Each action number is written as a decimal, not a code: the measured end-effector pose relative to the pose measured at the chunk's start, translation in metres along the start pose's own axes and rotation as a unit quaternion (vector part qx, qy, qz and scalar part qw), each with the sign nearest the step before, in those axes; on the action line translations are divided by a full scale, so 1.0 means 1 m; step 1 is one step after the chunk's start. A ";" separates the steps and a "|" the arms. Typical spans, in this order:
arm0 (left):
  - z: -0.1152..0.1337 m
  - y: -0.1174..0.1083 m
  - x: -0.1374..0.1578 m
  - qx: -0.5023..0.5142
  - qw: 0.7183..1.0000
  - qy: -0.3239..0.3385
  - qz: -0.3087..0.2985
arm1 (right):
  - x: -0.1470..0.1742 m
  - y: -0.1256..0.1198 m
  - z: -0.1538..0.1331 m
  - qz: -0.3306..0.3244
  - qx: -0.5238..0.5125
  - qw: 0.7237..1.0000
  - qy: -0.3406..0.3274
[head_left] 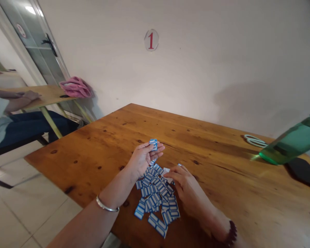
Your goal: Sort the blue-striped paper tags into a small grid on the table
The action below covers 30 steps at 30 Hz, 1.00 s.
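Observation:
My left hand [144, 155] is raised over the far edge of the pile, palm up. Its thumb presses small blue-and-white label cards [154, 142] against the fingers; how many are stacked cannot be told. Beneath and nearer to me lies a loose pile of label cards [152, 198], white with blue borders, overlapping at many angles. My right hand [183, 177] reaches into the pile's right side. Its fingers are bent together on a card with a plain white face [166, 175], and the fingertips partly cover it. A bit of blue-edged card shows behind those fingers.
A green translucent bottle [291, 141] leans in at the right, by a dark flat object [303, 170] and a white looped cable [254, 140]. The wooden table [93, 144] meets the wall. At left, another person's hands [28, 96] rest on a second table, near a pink cloth [76, 87].

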<state>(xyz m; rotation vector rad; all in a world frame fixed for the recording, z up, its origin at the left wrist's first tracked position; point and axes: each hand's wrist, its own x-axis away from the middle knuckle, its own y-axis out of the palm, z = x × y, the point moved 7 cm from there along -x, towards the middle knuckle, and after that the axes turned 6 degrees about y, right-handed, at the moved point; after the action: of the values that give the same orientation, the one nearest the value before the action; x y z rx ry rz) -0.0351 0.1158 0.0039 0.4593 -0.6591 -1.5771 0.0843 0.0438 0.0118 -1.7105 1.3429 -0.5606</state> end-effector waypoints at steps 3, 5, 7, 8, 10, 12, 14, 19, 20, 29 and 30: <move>0.001 -0.001 -0.001 0.003 1.000 0.002 0.001 | 0.001 0.006 -0.001 -0.039 0.074 0.996 0.009; 0.002 -0.002 -0.002 0.008 1.000 0.005 -0.001 | 0.001 0.006 0.001 -0.046 0.098 0.994 0.030; 0.002 -0.002 -0.003 0.013 1.000 0.007 0.000 | 0.001 0.004 -0.001 -0.030 0.099 0.994 0.037; 0.003 -0.003 -0.003 0.015 1.000 0.008 0.002 | 0.001 0.003 -0.004 -0.018 0.091 0.995 0.031; 0.004 -0.003 -0.003 0.020 1.000 0.009 0.007 | -0.001 0.002 -0.010 -0.002 0.069 0.998 0.009; 0.005 -0.004 -0.003 0.028 1.000 0.008 0.011 | -0.005 0.005 -0.018 -0.006 0.061 0.998 -0.015; 0.006 -0.003 -0.002 0.037 0.999 0.009 0.013 | -0.010 0.009 -0.026 -0.029 0.080 0.996 -0.039; 0.012 -0.007 -0.004 0.054 0.998 0.025 0.025 | -0.029 0.019 -0.051 -0.107 0.161 0.977 -0.092; 0.013 -0.009 -0.005 0.056 0.998 0.028 0.030 | -0.032 0.022 -0.055 -0.123 0.177 0.971 -0.101; 0.016 -0.014 -0.007 0.072 0.996 0.036 0.043 | -0.049 0.040 -0.069 -0.189 0.270 0.935 -0.131; 0.015 -0.014 -0.007 0.073 0.996 0.036 0.040 | -0.049 0.040 -0.070 -0.189 0.275 0.933 -0.134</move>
<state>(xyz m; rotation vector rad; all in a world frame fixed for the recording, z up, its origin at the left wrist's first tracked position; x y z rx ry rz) -0.0545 0.1249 0.0062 0.5881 -0.7313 -1.4360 -0.0074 0.0634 0.0227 -1.5015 0.5828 -0.7987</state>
